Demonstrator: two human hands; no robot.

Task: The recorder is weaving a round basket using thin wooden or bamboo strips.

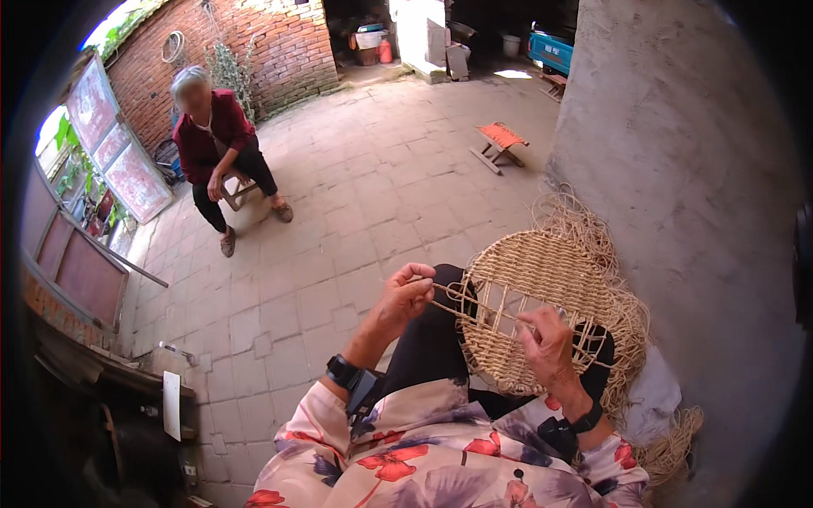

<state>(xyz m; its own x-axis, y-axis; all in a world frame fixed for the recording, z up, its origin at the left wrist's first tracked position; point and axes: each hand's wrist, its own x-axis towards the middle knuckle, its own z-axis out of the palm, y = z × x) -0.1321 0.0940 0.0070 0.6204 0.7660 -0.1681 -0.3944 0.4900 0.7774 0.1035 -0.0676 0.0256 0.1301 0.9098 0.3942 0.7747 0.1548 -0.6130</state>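
Left hand (405,298): drawn nearly closed, thumb and fingertips pinching a straw-coloured strand (447,292) at the left edge of the weaving.
Right hand (549,343): curled low over the gap in the weave, fingers bent; from here I can't tell whether they are pinching a strand.
Woven piece (535,267): across the person's lap, rounded at its far end, tightly filled there and also nearer the body, with bare strands crossing an open stretch between.
Loose cord (628,339): heaped in tangles along the right side of the weaving, close to the grey wall (677,144).
White cloth (656,396): crumpled beside the cord, right of the person.
Stool (502,135): orange-topped, out on the paved floor (347,212), well apart from the hands.
Other person (224,140): seated across the yard, leaning forward, forearms at the knees.
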